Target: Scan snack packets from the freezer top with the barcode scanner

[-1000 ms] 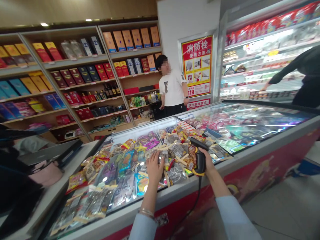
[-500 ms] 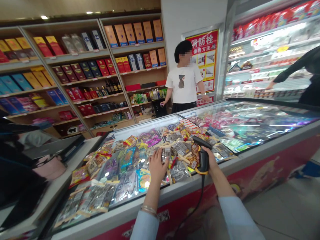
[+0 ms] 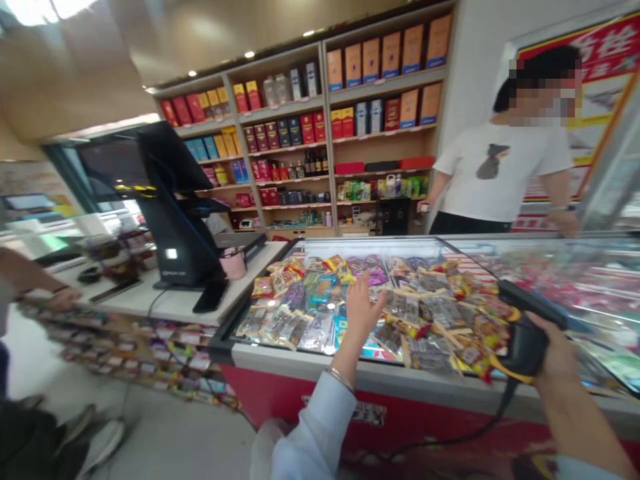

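Note:
My left hand is over the pile of packaged snacks on the glass top of a chest freezer. Its fingers are apart, with nothing between them. My right hand is closed around a black and yellow barcode scanner, whose cord hangs down the freezer's front. Clear packets with wooden sticks lie between my two hands. Purple packets sit just past my left fingertips, and blue ones are nearer the freezer's left part.
To the left, a counter carries a checkout terminal, a phone and a pink container. A person in a white T-shirt stands behind the freezer. Another person's arm reaches the counter. Boxed goods fill the shelves.
My view has turned left, bringing the checkout terminal into sight. My left hand has lifted off a clear packet and its fingers have spread. The scanner stays in my right hand.

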`<state>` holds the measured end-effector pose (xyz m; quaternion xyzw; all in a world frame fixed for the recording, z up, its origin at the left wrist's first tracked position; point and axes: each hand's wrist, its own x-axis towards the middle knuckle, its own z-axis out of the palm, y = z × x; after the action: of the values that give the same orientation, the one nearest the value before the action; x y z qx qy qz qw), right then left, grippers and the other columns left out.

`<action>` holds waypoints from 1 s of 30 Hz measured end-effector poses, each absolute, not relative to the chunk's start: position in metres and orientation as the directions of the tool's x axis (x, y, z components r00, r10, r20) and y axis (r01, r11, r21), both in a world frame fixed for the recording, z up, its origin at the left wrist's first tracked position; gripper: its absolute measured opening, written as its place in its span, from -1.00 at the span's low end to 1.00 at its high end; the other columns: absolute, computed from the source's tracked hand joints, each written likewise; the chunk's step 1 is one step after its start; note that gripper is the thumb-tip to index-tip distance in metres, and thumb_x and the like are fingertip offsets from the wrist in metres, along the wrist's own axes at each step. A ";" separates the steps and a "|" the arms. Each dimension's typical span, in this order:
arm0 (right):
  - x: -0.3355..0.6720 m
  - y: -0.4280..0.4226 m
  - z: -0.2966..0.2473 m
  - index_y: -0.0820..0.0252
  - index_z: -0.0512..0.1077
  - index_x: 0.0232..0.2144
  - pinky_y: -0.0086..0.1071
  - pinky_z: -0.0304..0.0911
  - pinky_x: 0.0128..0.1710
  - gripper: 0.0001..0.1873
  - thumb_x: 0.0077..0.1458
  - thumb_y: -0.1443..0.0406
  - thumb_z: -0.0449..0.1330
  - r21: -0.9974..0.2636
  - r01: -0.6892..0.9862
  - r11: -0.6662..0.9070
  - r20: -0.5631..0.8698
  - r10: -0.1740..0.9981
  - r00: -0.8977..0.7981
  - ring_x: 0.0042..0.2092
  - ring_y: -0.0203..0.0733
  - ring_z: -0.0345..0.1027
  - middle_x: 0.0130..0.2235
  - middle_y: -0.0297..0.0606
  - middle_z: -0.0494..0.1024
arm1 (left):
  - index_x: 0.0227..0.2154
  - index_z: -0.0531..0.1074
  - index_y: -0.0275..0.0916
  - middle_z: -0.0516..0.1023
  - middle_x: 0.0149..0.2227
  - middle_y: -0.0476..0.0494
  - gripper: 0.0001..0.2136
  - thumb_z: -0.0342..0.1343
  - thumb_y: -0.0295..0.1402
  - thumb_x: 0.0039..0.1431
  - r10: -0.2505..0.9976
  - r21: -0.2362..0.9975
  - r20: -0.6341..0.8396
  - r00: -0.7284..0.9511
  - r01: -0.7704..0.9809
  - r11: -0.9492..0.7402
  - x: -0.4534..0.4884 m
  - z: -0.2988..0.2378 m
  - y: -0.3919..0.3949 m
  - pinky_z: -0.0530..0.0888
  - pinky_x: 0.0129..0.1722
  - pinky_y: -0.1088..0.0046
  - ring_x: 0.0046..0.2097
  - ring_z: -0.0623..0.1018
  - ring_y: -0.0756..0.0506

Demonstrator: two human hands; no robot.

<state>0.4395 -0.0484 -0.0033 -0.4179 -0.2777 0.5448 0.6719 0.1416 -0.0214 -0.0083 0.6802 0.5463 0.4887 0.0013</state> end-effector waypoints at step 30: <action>0.094 0.006 -0.053 0.20 0.43 -0.55 -0.50 0.16 -0.73 -0.69 0.05 0.10 0.13 -0.907 -0.235 -0.350 -0.147 0.784 -0.602 -0.72 -0.31 0.21 -0.73 -0.29 0.40 | 0.23 0.09 -0.44 0.37 0.06 -0.53 -0.30 0.11 -0.14 0.11 0.700 0.466 0.319 -0.639 0.749 0.471 -0.173 -0.063 -0.098 0.37 0.02 0.24 0.12 0.42 -0.32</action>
<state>0.0938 0.0057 -0.0531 -0.2969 -0.4629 0.7662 0.3326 -0.1729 -0.0980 -0.0631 0.4230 0.8566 0.2925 -0.0417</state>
